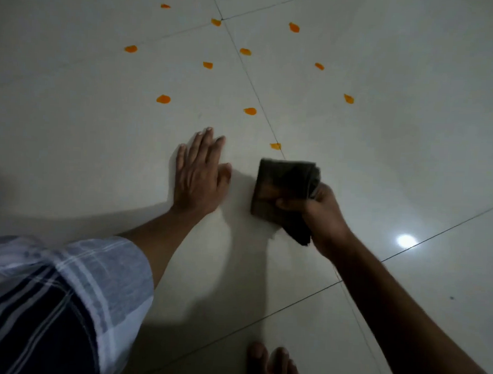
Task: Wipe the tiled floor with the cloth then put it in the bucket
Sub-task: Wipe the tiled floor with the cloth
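Observation:
A dark folded cloth [282,185] is gripped by my right hand [320,212] just above or on the pale tiled floor [101,118], near the middle of the view. My left hand [199,173] lies flat on the floor to the left of the cloth, fingers straight and spread. Several orange spots [250,111] dot the tiles beyond both hands; the nearest one [276,146] lies just past the cloth's far edge. No bucket is in view.
Dark grout lines cross the tiles. A bright light reflection [406,240] shines on the floor at the right. My bare foot [271,366] shows at the bottom edge, and a striped garment [51,305] covers my knee at the lower left.

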